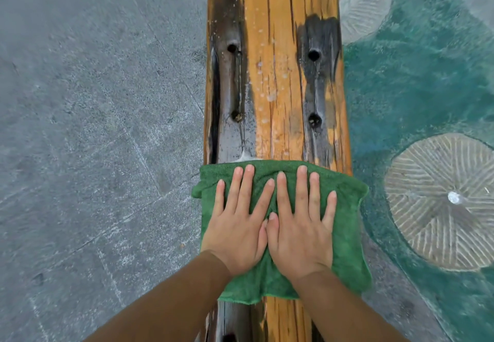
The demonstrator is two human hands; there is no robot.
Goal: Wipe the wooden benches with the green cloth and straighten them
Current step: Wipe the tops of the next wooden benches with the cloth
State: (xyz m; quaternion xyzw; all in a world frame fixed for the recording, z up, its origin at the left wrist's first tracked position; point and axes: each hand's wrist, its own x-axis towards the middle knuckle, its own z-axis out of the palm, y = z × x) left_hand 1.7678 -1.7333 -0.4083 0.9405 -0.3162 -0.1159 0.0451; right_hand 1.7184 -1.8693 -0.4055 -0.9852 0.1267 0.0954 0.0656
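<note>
A long wooden bench (275, 74) runs away from me down the middle of the view. Its orange top has wet dark patches, water drops and several round holes. The green cloth (347, 234) lies spread flat across the bench's full width, its edges hanging over both sides. My left hand (239, 224) and my right hand (302, 229) lie side by side, palms down, on the cloth with fingers spread and thumbs touching. Neither hand grips the cloth.
Grey stone paving (93, 127) lies to the bench's left. Shallow green water (417, 87) lies to the right, with round ribbed stone discs (441, 200) set in it. A short stretch of bench shows below the cloth, between my forearms.
</note>
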